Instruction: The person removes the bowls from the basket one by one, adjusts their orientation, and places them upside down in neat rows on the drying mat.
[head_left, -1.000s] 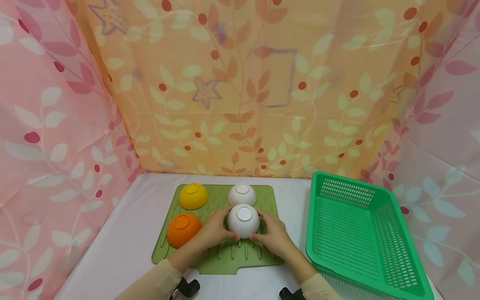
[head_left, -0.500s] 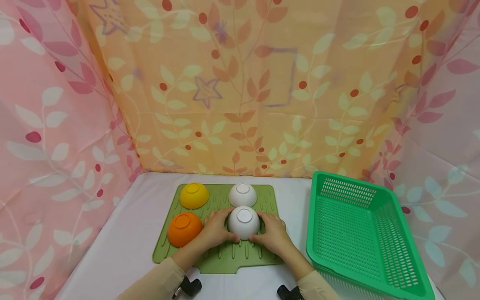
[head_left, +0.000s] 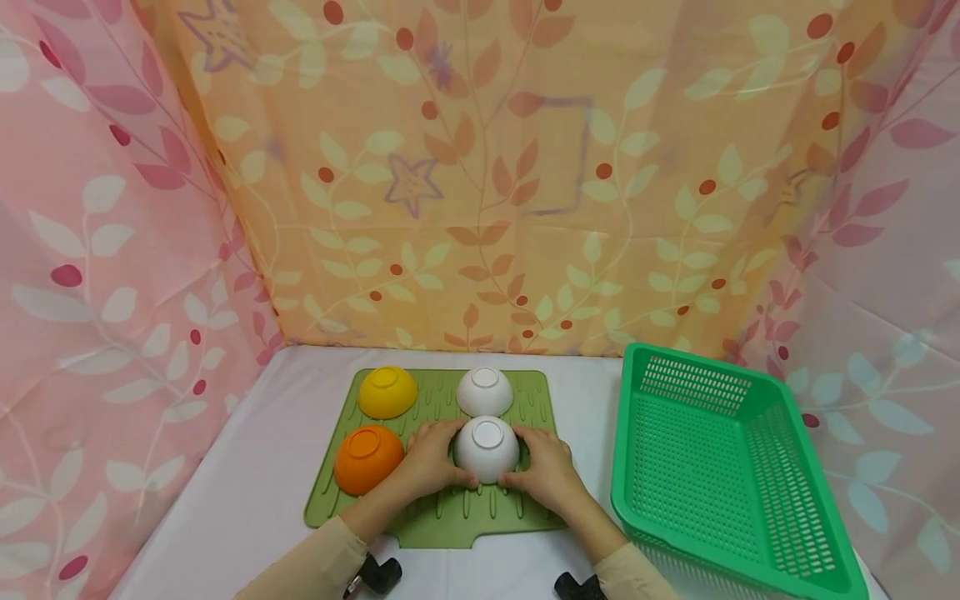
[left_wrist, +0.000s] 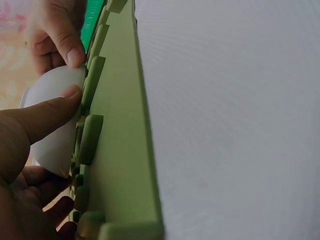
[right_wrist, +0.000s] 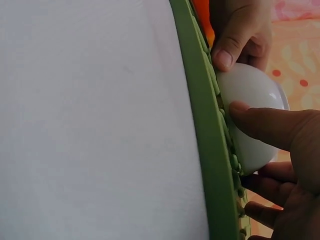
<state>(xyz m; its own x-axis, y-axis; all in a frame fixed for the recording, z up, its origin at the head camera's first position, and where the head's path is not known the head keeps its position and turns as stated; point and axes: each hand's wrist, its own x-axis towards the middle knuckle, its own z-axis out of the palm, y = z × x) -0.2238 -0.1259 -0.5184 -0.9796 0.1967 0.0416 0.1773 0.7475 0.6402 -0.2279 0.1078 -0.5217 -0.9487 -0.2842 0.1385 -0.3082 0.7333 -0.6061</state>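
A white bowl [head_left: 487, 454] lies upside down on the green ridged drying mat [head_left: 435, 521], its foot ring facing up. My left hand [head_left: 433, 457] grips its left side, thumb at the near rim and fingers round behind. From the right, my right hand [head_left: 550, 467] holds it the same way. In the left wrist view the bowl [left_wrist: 57, 120] has its rim right at the mat's ridges, both thumbs against its wall. The right wrist view shows the same bowl [right_wrist: 252, 117] between the two hands. Just behind it sits a second white bowl [head_left: 484, 390], also inverted.
An upturned yellow bowl [head_left: 387, 392] stands at the mat's back left, an orange one [head_left: 367, 458] in front of it, close to my left hand. A green plastic basket [head_left: 626, 467] stands to the right on the white tablecloth [head_left: 225, 500]. Patterned curtains [head_left: 480, 167] enclose the back and sides.
The held white bowl has come down and slightly toward me, and more of the bowl behind it shows. Both hands keep their grip and have barely moved.
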